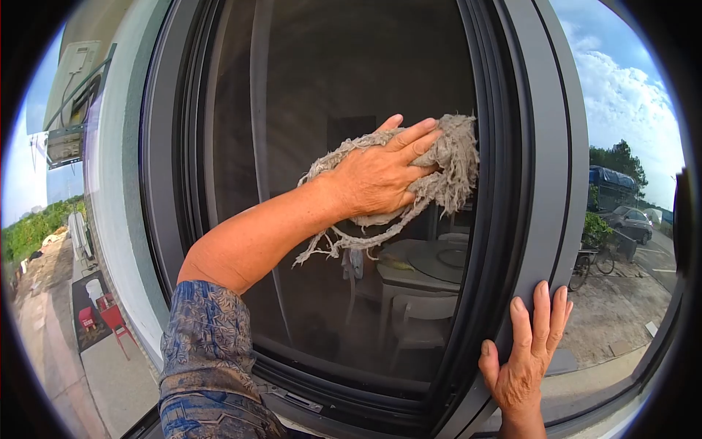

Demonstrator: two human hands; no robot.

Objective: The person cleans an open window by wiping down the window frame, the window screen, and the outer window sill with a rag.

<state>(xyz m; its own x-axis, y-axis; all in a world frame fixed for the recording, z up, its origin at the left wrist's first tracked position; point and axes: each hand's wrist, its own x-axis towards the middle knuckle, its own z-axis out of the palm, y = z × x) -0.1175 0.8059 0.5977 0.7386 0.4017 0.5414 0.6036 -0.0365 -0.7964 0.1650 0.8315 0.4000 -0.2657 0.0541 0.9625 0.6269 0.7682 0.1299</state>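
My left hand (pixel 384 175) presses a bunched grey cloth of loose, stringy strands (pixel 457 164), like a mop head, against the dark window pane (pixel 351 66). Its fingers spread over the bundle, and frayed strands hang below the palm. Part of the cloth is hidden under the hand. The bundle's right end reaches the black inner edge of the window frame (pixel 545 183). Lower right, my right hand (pixel 525 358) rests with fingers apart and pointing up at the outer edge of that frame, holding nothing.
Behind the glass stand a round table (pixel 431 260) and a chair (pixel 420 318). Outside at left are a red stool (pixel 115 318) and a white bucket (pixel 94 290) on the paving. A parked car (pixel 630 222) and a bicycle (pixel 596 262) appear at right.
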